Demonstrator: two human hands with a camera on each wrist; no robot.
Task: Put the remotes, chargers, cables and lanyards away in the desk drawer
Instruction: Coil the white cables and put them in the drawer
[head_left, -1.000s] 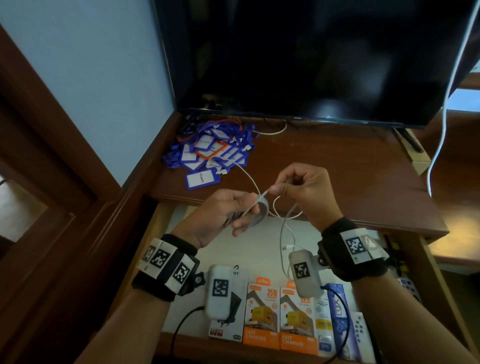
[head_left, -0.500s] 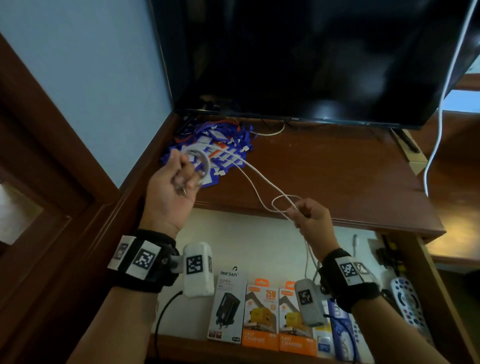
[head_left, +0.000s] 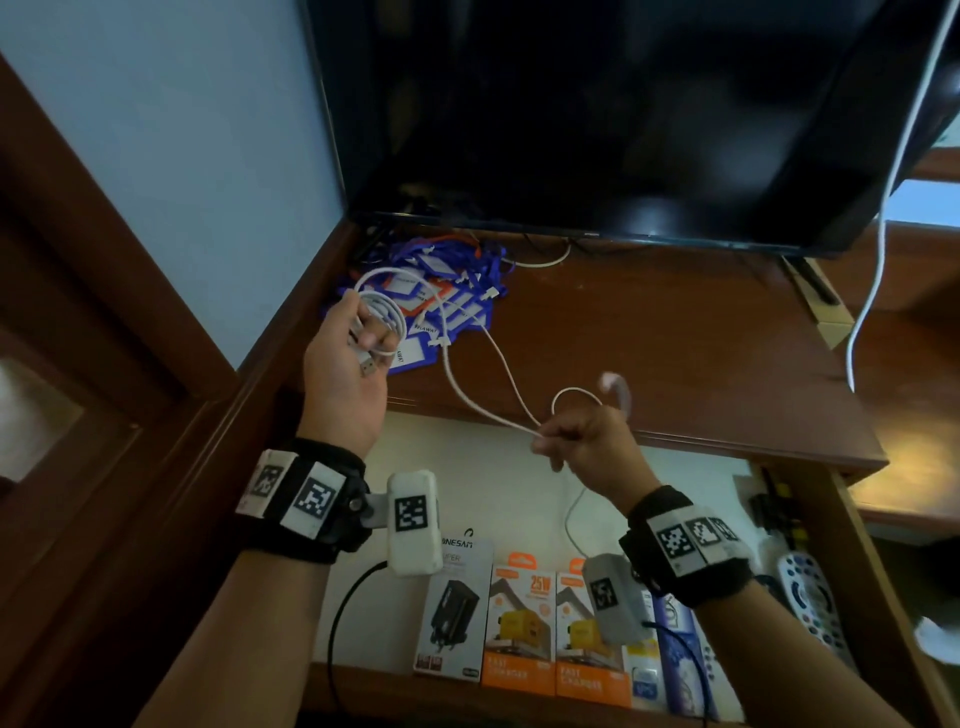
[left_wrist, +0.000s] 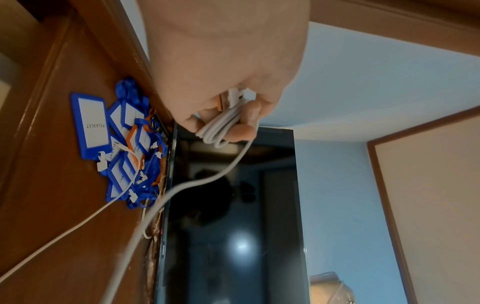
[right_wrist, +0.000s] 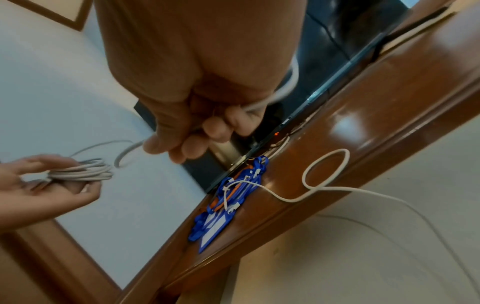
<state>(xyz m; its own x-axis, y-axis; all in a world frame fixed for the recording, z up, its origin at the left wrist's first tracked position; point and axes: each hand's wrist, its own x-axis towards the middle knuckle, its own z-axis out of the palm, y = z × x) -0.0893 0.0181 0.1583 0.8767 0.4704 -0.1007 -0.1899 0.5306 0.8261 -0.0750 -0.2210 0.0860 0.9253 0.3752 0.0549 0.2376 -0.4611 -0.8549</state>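
Item: thin white rubber-sheathed USB cable (head_left: 470, 382), frame centre, half coiled. My left hand (head_left: 347, 358) grips the finished loops; my right hand (head_left: 584, 441) pinches the slack. Advice: wind even loops, then lay the coil in the open wooden desk drawer (head_left: 524, 467), lower frame.

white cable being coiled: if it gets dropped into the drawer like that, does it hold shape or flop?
Likely floppy: the white cable sags in slack curves between the left hand and right hand. The coil probably springs open if released, since only fingers keep it bunched. Seems light: the right hand's pinch carries the loose run.
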